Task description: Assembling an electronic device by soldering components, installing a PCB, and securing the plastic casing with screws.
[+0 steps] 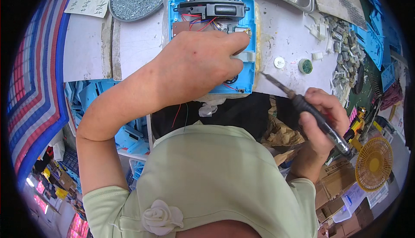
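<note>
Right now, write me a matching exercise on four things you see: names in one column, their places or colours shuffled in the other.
1. casing
2. iron
3. fan
4. rose

A. yellow
B. in the right hand
C. on the shirt
D. blue, under the left hand

Pairs: 1-D, 2-B, 3-A, 4-C

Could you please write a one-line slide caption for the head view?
Left hand over an opened blue casing with exposed wires; right hand holding a soldering iron.
</note>
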`<state>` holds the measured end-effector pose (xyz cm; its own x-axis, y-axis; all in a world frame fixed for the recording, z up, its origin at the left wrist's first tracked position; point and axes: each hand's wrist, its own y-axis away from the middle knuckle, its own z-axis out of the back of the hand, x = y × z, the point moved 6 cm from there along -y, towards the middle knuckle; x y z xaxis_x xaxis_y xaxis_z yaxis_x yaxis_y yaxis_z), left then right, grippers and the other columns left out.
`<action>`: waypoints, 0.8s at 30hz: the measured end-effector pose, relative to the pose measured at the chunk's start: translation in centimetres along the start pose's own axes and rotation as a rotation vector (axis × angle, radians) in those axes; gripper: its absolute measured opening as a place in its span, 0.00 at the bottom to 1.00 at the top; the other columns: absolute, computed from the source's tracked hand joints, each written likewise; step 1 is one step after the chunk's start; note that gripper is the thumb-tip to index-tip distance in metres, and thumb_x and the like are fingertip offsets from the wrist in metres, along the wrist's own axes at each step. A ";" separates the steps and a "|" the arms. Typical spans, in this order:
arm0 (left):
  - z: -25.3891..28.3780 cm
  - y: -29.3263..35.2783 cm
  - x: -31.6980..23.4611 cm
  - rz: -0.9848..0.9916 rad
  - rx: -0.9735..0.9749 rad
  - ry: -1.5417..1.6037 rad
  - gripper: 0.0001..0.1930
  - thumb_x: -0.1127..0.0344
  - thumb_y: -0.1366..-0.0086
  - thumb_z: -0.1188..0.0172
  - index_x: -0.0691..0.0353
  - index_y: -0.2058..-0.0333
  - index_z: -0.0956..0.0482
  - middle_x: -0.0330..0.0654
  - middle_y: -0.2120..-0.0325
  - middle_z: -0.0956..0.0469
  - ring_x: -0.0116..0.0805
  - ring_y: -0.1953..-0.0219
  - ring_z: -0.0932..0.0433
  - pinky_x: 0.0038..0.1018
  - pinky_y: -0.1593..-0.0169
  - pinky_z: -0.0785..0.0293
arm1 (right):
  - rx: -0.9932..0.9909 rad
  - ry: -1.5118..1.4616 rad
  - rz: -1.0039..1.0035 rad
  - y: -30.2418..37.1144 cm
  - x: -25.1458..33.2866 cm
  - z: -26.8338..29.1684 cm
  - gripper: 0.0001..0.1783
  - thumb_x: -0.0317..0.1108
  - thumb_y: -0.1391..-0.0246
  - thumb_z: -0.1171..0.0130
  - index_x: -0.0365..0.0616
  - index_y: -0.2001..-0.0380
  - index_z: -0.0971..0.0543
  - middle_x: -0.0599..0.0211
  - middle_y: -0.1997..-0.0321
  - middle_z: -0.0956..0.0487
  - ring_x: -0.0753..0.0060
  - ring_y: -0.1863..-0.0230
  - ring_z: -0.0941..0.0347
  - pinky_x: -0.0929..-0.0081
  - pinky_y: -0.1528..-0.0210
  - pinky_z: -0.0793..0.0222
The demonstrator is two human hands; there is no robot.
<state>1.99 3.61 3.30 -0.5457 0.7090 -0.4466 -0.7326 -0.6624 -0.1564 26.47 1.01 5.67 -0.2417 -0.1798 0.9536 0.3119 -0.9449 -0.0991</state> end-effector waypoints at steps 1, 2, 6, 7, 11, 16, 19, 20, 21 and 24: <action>0.0 0.0 0.0 -0.001 0.001 0.000 0.07 0.70 0.49 0.33 0.60 0.72 0.22 0.39 0.61 0.24 0.38 0.61 0.19 0.33 0.62 0.21 | -0.058 -0.023 -0.052 0.8 -0.4 0.9 0.18 0.19 0.55 0.32 0.27 0.58 0.20 0.61 0.70 0.19 0.75 0.74 0.27 0.78 0.68 0.33; 0.0 0.0 0.1 -0.003 0.001 -0.001 0.07 0.70 0.49 0.33 0.60 0.72 0.22 0.39 0.61 0.24 0.38 0.61 0.19 0.33 0.62 0.21 | -0.112 -0.008 -0.115 1.6 -0.8 1.8 0.18 0.20 0.53 0.32 0.27 0.57 0.21 0.62 0.67 0.19 0.80 0.73 0.27 0.82 0.67 0.33; -0.1 0.0 0.0 -0.007 -0.015 -0.025 0.08 0.70 0.49 0.32 0.60 0.71 0.22 0.39 0.61 0.24 0.38 0.62 0.19 0.32 0.62 0.20 | -0.202 -0.001 -0.146 3.4 -1.2 3.9 0.19 0.22 0.50 0.32 0.27 0.55 0.21 0.62 0.68 0.19 0.81 0.73 0.26 0.85 0.68 0.32; -0.1 -0.1 0.0 -0.009 -0.008 -0.032 0.08 0.70 0.49 0.32 0.60 0.71 0.22 0.39 0.61 0.24 0.38 0.62 0.19 0.32 0.62 0.20 | -0.230 0.011 -0.169 3.7 -1.2 4.3 0.19 0.22 0.50 0.32 0.27 0.55 0.21 0.62 0.68 0.19 0.81 0.73 0.26 0.85 0.68 0.32; -0.2 0.0 0.1 -0.003 -0.001 -0.051 0.08 0.70 0.49 0.31 0.60 0.71 0.22 0.39 0.61 0.24 0.38 0.62 0.19 0.32 0.63 0.20 | -0.312 0.036 -0.214 4.8 -1.3 5.6 0.19 0.23 0.49 0.32 0.28 0.54 0.22 0.63 0.69 0.19 0.82 0.74 0.26 0.86 0.69 0.32; 0.2 0.1 0.4 0.002 -0.019 -0.018 0.10 0.71 0.51 0.30 0.61 0.71 0.23 0.41 0.62 0.24 0.41 0.62 0.19 0.35 0.63 0.21 | -0.392 0.100 -0.209 6.2 -1.4 8.0 0.19 0.24 0.47 0.33 0.30 0.53 0.22 0.61 0.67 0.18 0.81 0.73 0.26 0.85 0.70 0.32; 0.8 0.5 0.5 0.031 0.021 0.004 0.10 0.72 0.50 0.30 0.61 0.70 0.23 0.43 0.64 0.24 0.44 0.62 0.20 0.37 0.63 0.22 | -0.493 0.015 -0.124 8.3 -3.2 11.3 0.19 0.25 0.46 0.34 0.32 0.51 0.23 0.59 0.64 0.18 0.80 0.72 0.26 0.83 0.71 0.33; 0.8 0.3 0.7 0.015 0.033 0.030 0.11 0.73 0.50 0.30 0.61 0.69 0.22 0.44 0.64 0.24 0.45 0.62 0.20 0.37 0.63 0.22 | -0.599 -0.009 -0.077 9.1 -3.4 12.8 0.18 0.26 0.45 0.35 0.33 0.51 0.24 0.63 0.66 0.21 0.80 0.74 0.29 0.82 0.73 0.35; 0.9 0.4 0.7 0.014 0.007 0.035 0.11 0.74 0.50 0.30 0.62 0.68 0.21 0.45 0.64 0.24 0.45 0.63 0.20 0.37 0.63 0.22 | -0.748 -0.045 -0.081 9.5 -3.4 14.4 0.16 0.25 0.44 0.36 0.36 0.53 0.25 0.69 0.71 0.26 0.81 0.75 0.33 0.83 0.72 0.36; 1.0 0.9 0.3 0.009 -0.098 0.022 0.11 0.75 0.50 0.30 0.63 0.67 0.20 0.46 0.63 0.23 0.44 0.64 0.19 0.35 0.64 0.22 | -0.975 -0.099 0.062 12.2 -2.8 21.7 0.07 0.22 0.41 0.39 0.39 0.60 0.25 0.71 0.73 0.28 0.81 0.76 0.35 0.81 0.66 0.29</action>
<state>0.79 3.46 3.87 -0.5421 0.6981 -0.4678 -0.6836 -0.6901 -0.2376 50.91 -4.03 7.94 -0.1584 -0.2546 0.9540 -0.5846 -0.7544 -0.2984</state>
